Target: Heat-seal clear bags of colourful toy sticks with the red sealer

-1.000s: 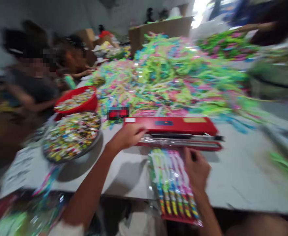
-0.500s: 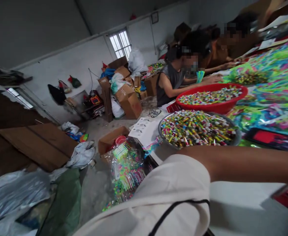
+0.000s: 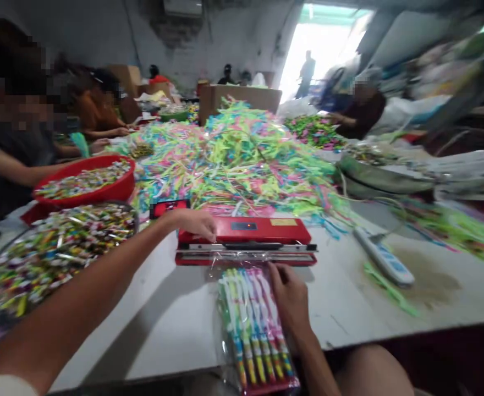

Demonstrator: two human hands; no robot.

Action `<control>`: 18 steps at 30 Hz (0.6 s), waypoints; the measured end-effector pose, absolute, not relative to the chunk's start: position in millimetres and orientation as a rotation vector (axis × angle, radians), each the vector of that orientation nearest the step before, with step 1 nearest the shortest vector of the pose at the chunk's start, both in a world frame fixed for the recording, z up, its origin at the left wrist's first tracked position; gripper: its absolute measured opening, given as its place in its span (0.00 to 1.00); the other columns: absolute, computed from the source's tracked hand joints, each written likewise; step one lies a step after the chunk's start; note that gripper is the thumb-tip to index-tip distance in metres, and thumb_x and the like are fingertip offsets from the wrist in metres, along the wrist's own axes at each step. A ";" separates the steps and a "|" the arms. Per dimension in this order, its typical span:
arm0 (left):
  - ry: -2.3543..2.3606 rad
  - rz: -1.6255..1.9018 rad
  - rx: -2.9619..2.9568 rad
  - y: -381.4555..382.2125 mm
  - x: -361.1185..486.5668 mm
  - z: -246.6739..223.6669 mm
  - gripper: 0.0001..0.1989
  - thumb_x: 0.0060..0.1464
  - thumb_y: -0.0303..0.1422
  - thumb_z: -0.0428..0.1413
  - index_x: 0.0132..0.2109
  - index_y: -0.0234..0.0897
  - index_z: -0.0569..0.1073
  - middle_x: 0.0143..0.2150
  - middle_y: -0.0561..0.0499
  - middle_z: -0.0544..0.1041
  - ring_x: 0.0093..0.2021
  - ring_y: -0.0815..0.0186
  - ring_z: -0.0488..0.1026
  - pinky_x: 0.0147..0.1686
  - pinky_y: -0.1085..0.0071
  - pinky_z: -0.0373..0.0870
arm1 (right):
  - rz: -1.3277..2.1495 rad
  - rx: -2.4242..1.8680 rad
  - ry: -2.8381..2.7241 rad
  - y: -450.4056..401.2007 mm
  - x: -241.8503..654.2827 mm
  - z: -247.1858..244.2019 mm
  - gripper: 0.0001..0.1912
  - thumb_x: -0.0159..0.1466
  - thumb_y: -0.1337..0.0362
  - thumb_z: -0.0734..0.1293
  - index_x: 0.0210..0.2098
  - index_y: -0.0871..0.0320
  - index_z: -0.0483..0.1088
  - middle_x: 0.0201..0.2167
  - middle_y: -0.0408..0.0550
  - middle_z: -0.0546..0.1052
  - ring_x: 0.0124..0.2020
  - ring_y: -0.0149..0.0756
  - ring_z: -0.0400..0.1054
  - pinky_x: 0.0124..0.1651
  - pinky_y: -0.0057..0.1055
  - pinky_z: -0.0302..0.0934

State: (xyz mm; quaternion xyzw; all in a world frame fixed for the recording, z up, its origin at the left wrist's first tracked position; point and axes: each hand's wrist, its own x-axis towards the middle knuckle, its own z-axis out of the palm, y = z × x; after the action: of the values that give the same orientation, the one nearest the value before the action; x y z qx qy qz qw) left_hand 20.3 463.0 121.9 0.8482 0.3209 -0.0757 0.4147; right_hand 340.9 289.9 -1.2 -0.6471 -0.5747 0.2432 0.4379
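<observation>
From my end, I have the right hand (image 3: 290,291) pinching the clear bag (image 3: 256,324) of striped sticks by its upper right edge, just in front of the red sealer (image 3: 250,230). My left hand (image 3: 198,223) is at the sealer's left end, fingers curled; I can't tell if they grip. Behind the sealer, colourful strips (image 3: 242,159) heap on the worktop (image 3: 159,330); right of it lies a power strip (image 3: 384,258).

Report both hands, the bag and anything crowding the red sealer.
Left hand at red sealer's left end, grip unclear. Right hand pinching clear bag, upper right edge. Ribbon heap close behind sealer.
</observation>
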 end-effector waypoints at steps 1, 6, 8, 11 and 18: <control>0.807 -0.200 2.095 466.5 20.3 123.2 0.13 0.63 0.41 0.62 0.38 0.35 0.82 0.22 0.55 0.74 0.22 0.67 0.69 0.23 0.72 0.62 | 0.610 -1.594 -1.452 290.4 341.4 2.5 0.35 0.71 0.30 0.62 0.39 0.57 0.80 0.37 0.56 0.84 0.36 0.49 0.78 0.41 0.40 0.68; 0.844 -0.060 1.913 458.3 3.4 120.5 0.13 0.61 0.42 0.62 0.40 0.36 0.79 0.23 0.55 0.74 0.23 0.68 0.67 0.25 0.73 0.59 | 0.481 -1.493 -1.605 307.1 329.8 41.0 0.23 0.76 0.43 0.65 0.40 0.56 0.78 0.34 0.50 0.82 0.33 0.43 0.74 0.38 0.36 0.64; 0.831 0.009 1.878 455.9 2.0 117.1 0.13 0.60 0.43 0.63 0.39 0.36 0.77 0.23 0.55 0.73 0.23 0.68 0.67 0.26 0.73 0.60 | 0.429 -1.363 -1.822 330.1 317.4 62.0 0.18 0.78 0.50 0.64 0.43 0.56 0.78 0.39 0.52 0.81 0.41 0.45 0.76 0.44 0.37 0.65; 0.817 0.040 1.868 453.9 1.7 115.3 0.14 0.61 0.43 0.63 0.38 0.37 0.76 0.24 0.55 0.72 0.24 0.68 0.68 0.27 0.73 0.61 | 0.466 -1.101 -2.273 380.1 290.4 88.2 0.13 0.77 0.57 0.66 0.47 0.55 0.81 0.47 0.54 0.81 0.53 0.48 0.73 0.53 0.39 0.64; 0.868 0.052 1.852 445.0 -5.3 118.8 0.14 0.61 0.44 0.63 0.39 0.37 0.75 0.27 0.54 0.74 0.29 0.66 0.70 0.31 0.71 0.63 | 1.143 -0.868 -2.809 463.3 256.1 110.6 0.06 0.70 0.68 0.71 0.43 0.59 0.82 0.36 0.45 0.82 0.33 0.34 0.72 0.36 0.29 0.60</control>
State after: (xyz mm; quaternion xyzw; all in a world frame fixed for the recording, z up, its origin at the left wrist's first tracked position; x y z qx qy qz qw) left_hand -5.3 445.0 118.8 0.7727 0.3622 0.0218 0.5207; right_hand 256.1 463.3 110.6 -0.2752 -0.8904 0.3625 -0.0065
